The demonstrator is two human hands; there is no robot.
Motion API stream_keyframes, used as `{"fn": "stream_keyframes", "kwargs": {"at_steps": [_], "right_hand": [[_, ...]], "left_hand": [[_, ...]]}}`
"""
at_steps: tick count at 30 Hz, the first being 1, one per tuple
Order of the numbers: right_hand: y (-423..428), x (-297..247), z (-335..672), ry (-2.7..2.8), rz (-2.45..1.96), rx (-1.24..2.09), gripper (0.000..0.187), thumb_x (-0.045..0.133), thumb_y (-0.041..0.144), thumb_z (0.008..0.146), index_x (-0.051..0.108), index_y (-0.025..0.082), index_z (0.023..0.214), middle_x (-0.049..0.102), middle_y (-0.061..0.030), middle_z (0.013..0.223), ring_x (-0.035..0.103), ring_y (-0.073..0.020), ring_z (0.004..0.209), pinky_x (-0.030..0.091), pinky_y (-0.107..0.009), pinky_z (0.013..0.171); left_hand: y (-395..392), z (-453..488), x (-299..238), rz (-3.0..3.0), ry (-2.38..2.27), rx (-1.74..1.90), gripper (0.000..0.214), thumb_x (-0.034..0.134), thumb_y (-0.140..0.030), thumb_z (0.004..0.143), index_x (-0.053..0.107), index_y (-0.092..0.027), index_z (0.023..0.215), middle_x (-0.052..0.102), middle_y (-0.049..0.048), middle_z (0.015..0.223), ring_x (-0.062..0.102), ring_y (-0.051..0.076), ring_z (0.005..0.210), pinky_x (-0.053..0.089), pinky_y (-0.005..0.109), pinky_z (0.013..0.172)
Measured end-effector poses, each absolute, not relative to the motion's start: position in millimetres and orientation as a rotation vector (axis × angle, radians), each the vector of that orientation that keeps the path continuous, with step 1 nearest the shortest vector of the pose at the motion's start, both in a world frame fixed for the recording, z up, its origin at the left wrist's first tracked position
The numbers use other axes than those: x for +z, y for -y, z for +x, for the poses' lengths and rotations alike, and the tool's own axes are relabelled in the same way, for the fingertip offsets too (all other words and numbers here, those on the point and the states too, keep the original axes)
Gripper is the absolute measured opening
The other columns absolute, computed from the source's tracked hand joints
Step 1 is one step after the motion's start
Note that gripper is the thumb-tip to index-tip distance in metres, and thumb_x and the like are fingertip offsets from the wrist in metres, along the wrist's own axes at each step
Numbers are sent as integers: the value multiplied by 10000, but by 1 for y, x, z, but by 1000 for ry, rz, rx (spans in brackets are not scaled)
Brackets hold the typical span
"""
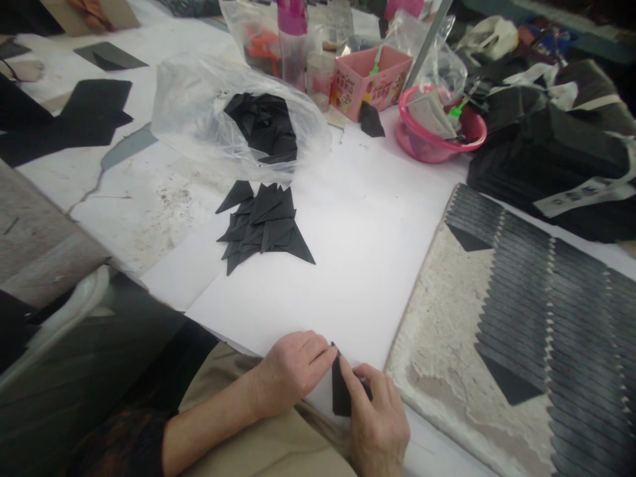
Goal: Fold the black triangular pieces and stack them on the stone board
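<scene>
Right hand [378, 414]: pinching black piece [340, 395] | Left hand [293, 368]: curled at its tip, grip unclear

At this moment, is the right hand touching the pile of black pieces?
No, the right hand holds another black piece, well apart from the pile.

From a single camera on your head, you look forward and down across the table [348, 271], whose near edge crosses the field obliquely. Your left hand [298, 368] and right hand [380, 414] lie close beneath the lens, low in the view, above your lap [268, 447]; the pink basin [422, 147] stands farther off, toward the upper right.
</scene>
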State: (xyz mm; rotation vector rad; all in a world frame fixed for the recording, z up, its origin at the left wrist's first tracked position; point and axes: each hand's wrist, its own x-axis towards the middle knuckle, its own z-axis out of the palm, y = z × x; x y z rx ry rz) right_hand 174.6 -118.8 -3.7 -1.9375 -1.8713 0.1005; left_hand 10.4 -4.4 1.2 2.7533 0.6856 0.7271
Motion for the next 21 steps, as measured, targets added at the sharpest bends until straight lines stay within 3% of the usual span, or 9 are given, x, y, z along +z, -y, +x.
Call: {"fn": "stream_keyframes", "kwargs": {"at_steps": [21], "right_hand": [[118,-7,181,1998,-1886,64,378,389,203,989,577,262,1311,589,-69,988,520,-172,834,422,-304,726]], "left_hand": [[7,10,0,2847,-683,624,151,495,-106,935,612,-97,1031,574,55,803,544,177,715,482,311,595]]}}
